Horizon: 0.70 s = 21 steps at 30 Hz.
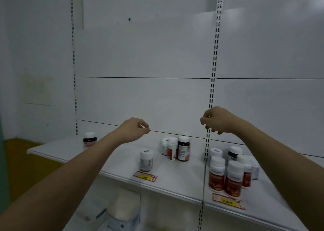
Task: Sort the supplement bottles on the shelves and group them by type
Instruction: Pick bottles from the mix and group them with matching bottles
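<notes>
While supplement bottles stand scattered along a white shelf (122, 153), a person's two bare hands hang in the air above them, holding nothing. The largest cluster sits at the right: two red-labelled bottles (225, 176) with white caps at the front edge, a third red-labelled one and several pale or dark bottles close behind, partly hidden by those in front. Near the middle, a dark bottle with a red-and-white label (183, 148) stands touching a white bottle with a red label (172, 148), with a smaller pale bottle tucked behind them. A lone clear bottle with a white cap (146, 159) stands apart toward the front edge, and one dark bottle (89, 140) stands alone far to the left. The left hand (133, 129) is raised over the centre of the shelf, fingers loosely curled, gripping nothing. The right hand (216, 119) hangs higher, fingers likewise loosely curled and empty, in front of a slotted metal upright (213, 79). Red-and-yellow price tags (145, 176) are fixed on the shelf's front lip. Below, blurred pale packages (122, 208) lie on a lower level. A white back panel (140, 55) rises behind.
</notes>
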Each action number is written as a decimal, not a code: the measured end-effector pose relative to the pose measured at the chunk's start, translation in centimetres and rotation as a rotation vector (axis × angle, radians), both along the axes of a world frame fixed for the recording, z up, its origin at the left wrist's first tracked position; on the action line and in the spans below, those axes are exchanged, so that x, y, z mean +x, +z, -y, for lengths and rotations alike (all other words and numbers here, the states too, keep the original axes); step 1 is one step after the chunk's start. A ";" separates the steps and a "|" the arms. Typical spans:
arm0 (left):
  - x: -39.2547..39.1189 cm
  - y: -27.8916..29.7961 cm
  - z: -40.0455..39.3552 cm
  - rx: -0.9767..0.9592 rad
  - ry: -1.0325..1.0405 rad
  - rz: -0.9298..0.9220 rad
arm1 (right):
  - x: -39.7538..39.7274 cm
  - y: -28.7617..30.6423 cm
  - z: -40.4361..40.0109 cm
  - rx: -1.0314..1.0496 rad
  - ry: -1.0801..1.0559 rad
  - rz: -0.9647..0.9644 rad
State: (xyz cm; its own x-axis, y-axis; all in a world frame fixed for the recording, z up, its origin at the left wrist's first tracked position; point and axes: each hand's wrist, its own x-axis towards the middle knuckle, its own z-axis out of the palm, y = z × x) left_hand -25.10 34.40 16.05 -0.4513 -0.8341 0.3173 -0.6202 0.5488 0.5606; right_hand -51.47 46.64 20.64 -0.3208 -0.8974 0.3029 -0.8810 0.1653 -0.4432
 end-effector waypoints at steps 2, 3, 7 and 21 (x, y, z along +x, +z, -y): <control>0.8 -0.5 1.6 0.022 -0.013 -0.034 | 1.0 -0.5 1.8 0.016 -0.012 0.012; 1.0 -0.8 2.3 0.032 -0.022 -0.039 | 1.4 -0.9 2.7 0.028 -0.017 0.017; 1.0 -2.4 5.2 0.070 -0.056 -0.045 | 2.3 -2.4 6.1 0.074 -0.025 0.016; -6.8 -8.1 17.9 0.185 -0.177 -0.071 | -0.1 -9.3 19.1 0.104 -0.064 0.063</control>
